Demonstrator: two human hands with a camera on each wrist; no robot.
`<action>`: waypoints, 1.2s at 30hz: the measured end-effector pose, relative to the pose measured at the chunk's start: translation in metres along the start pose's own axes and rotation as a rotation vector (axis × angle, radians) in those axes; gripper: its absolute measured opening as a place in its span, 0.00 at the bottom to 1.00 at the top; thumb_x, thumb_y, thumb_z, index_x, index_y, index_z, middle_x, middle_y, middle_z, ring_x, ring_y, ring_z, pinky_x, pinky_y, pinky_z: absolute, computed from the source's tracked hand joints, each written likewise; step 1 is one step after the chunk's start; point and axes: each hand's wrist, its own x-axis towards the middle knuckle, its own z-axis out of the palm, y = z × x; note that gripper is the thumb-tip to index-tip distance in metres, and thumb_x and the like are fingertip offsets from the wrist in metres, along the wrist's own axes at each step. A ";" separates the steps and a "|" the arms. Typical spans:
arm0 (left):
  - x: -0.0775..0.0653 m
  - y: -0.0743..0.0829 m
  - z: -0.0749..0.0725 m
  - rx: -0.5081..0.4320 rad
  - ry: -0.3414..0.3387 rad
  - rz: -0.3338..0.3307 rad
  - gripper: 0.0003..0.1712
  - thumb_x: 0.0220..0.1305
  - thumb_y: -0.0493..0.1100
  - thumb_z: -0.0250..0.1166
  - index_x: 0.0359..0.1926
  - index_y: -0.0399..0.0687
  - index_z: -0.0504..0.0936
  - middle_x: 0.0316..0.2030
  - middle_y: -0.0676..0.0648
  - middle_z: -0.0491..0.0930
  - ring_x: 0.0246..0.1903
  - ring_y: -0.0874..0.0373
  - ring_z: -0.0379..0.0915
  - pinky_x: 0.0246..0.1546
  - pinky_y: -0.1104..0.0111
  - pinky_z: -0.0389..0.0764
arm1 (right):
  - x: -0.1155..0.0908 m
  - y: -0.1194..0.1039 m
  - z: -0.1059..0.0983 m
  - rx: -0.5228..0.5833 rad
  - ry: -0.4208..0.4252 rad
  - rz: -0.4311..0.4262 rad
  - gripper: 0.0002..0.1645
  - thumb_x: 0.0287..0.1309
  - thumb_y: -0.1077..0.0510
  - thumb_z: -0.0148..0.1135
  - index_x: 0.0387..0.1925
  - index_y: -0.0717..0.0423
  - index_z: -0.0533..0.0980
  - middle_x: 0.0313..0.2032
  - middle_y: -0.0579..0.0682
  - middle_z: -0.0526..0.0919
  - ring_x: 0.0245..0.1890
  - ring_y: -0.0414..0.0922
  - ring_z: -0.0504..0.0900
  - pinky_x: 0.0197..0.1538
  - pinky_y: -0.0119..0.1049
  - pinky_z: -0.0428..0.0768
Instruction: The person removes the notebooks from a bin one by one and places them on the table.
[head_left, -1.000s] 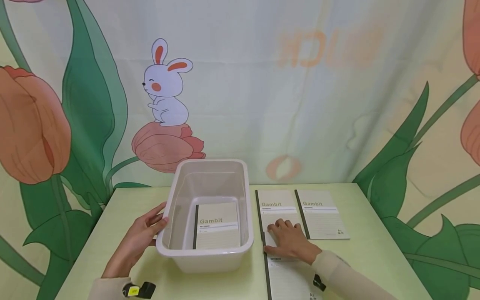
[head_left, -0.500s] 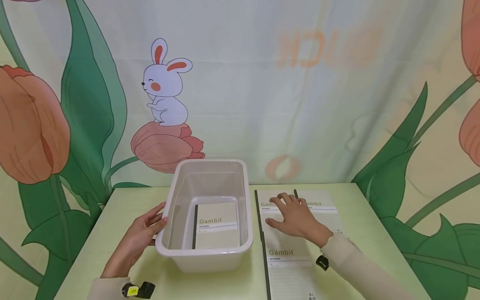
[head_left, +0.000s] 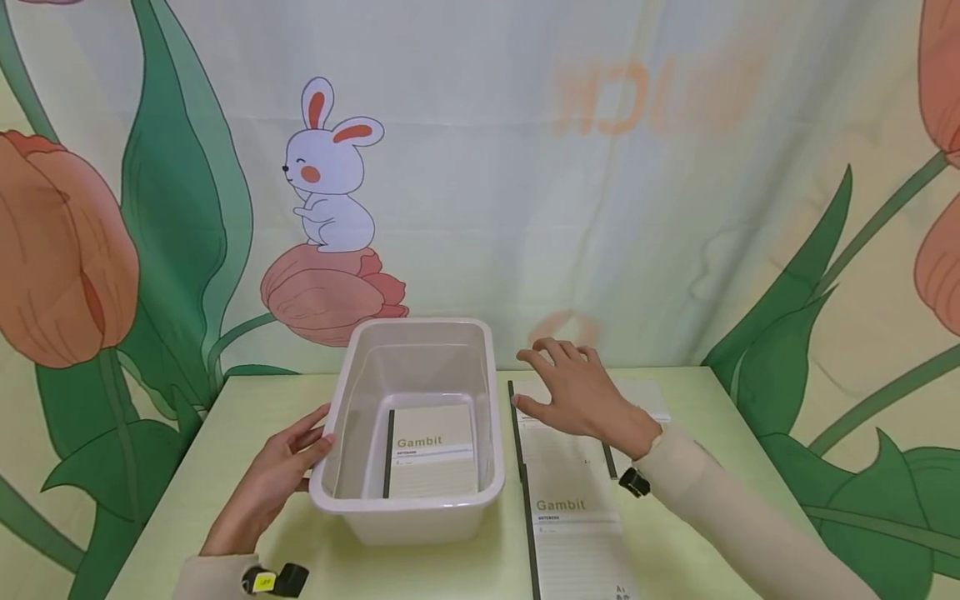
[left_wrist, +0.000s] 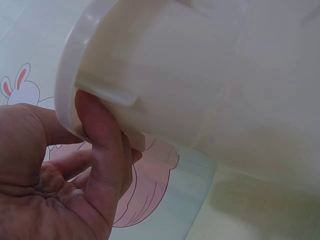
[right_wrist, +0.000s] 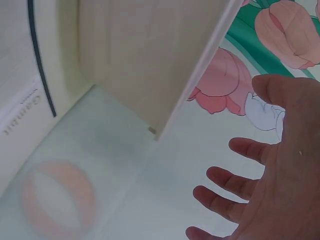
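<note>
A beige plastic bin (head_left: 405,505) stands on the table with a "Gambit" notebook (head_left: 433,454) lying flat inside. My left hand (head_left: 273,467) grips the bin's left rim; in the left wrist view a finger of this hand (left_wrist: 100,130) tucks under the lip of the bin (left_wrist: 175,75). Above the table's far side, my right hand (head_left: 581,392) is raised with fingers spread and nothing in it. Below it lie a back-left notebook (head_left: 551,450) and a back-right notebook (head_left: 647,400), both partly hidden by the hand. A front notebook (head_left: 573,542) overlaps the back-left one's lower edge.
The pale green table (head_left: 285,392) ends at a hanging cloth (head_left: 465,208) printed with tulips and a rabbit. The bin's far end reaches close to that cloth. In the right wrist view, the bin wall (right_wrist: 140,50) stands beside a notebook (right_wrist: 20,60).
My right hand has lifted off the notebooks and moved up and away toward the back, uncovering the front notebook's title. The left hand and the bin have stayed in place.
</note>
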 end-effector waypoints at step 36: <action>0.001 0.000 -0.001 0.021 0.015 0.002 0.40 0.72 0.49 0.57 0.78 0.54 0.49 0.73 0.33 0.58 0.65 0.33 0.66 0.47 0.52 0.84 | 0.133 -0.094 0.018 0.069 -0.274 -0.003 0.39 0.64 0.33 0.52 0.72 0.39 0.60 0.68 0.49 0.67 0.64 0.50 0.70 0.60 0.49 0.76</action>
